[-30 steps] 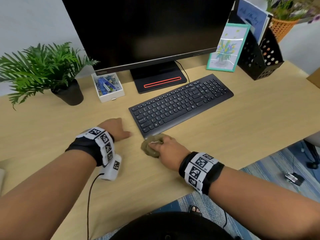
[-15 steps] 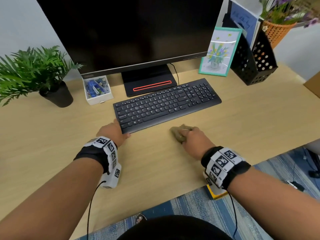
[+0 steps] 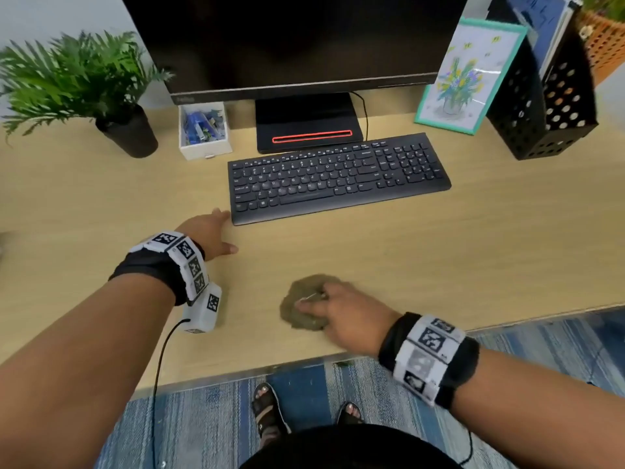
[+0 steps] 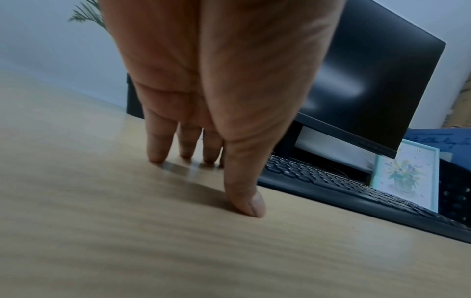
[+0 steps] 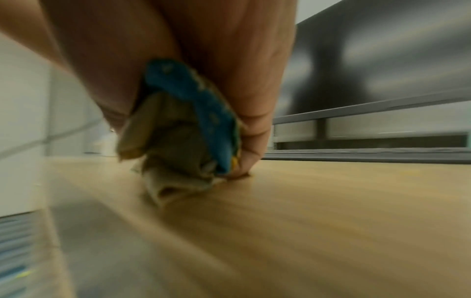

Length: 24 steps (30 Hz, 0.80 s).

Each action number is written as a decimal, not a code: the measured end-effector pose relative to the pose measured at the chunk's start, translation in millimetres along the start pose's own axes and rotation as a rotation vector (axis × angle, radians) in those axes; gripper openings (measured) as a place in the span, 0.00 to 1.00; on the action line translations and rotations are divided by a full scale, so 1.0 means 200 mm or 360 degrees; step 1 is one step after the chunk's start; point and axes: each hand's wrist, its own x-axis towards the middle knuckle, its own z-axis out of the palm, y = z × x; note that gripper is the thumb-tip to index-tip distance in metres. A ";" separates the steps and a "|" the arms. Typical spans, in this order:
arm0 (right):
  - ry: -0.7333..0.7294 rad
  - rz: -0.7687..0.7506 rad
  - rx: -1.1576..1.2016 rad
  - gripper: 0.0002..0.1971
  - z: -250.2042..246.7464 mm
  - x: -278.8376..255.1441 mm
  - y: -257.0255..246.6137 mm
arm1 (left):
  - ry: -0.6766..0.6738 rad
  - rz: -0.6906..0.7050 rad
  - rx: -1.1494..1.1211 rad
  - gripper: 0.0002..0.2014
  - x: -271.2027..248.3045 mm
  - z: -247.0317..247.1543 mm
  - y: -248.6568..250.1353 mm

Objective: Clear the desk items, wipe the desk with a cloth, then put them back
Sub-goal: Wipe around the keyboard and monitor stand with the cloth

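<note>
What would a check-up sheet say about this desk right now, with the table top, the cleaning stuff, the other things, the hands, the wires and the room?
Surface: light wooden desk, bare patch in front.
Job's things: crumpled olive-brown cloth, with a blue part in the right wrist view, pressed on the desk near the front edge.
Clutter: black keyboard, black monitor, green potted plant, white box of small items, teal-framed flower picture, black perforated file holder.
Grips: right hand holds the cloth; left hand rests straight fingers on the desk beside the keyboard's corner.
Cables: black monitor cable; black wrist-camera wire.
Surroundings: blue striped rug, pale wall.
</note>
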 end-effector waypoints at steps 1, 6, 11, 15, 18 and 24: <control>0.0104 0.0050 0.0017 0.26 -0.02 -0.03 0.06 | -0.0003 -0.0014 -0.0002 0.39 -0.03 0.01 0.00; 0.0377 0.0385 0.0209 0.20 -0.19 -0.11 0.25 | -0.0067 -0.0043 0.0054 0.36 -0.12 0.03 0.03; 0.0323 0.0398 0.0033 0.26 -0.21 -0.02 0.10 | -0.0121 0.0018 0.0114 0.33 -0.14 0.00 -0.02; 0.0164 0.0053 -0.0004 0.28 -0.09 0.17 -0.23 | -0.0178 0.0035 0.0096 0.29 -0.12 -0.06 -0.09; 0.0044 0.0094 -0.0088 0.27 -0.02 0.38 -0.35 | -0.0187 0.0100 0.0161 0.29 -0.10 -0.09 -0.10; 0.0246 0.0674 0.0087 0.24 -0.18 0.56 -0.21 | -0.0242 0.0154 0.0286 0.33 -0.01 -0.13 -0.10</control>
